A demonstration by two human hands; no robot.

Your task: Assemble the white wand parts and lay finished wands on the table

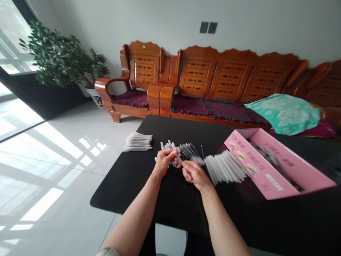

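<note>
Both hands meet over the black table (pixel 128 188), with a slim white pen (pixel 179 157) between them. The fingers of my left hand (pixel 163 160) pinch its upper part. At its lower end, the fingertips of my right hand (pixel 195 174) are closed on it. Just behind my left hand lies a loose heap of white pen caps (pixel 167 144), partly hidden by the fingers. Dark pen refills (pixel 190 151) with pale tips lie beyond my right hand. To the right of that hand is a row of white pen barrels (pixel 225 167).
A stack of white pens with dark ends (pixel 138 142) lies near the table's left edge. On the right stands an open pink box (pixel 269 167) with dark contents. Behind the table are a wooden sofa (pixel 197 76), a turquoise cloth (pixel 285 113) and a potted plant (pixel 61 60).
</note>
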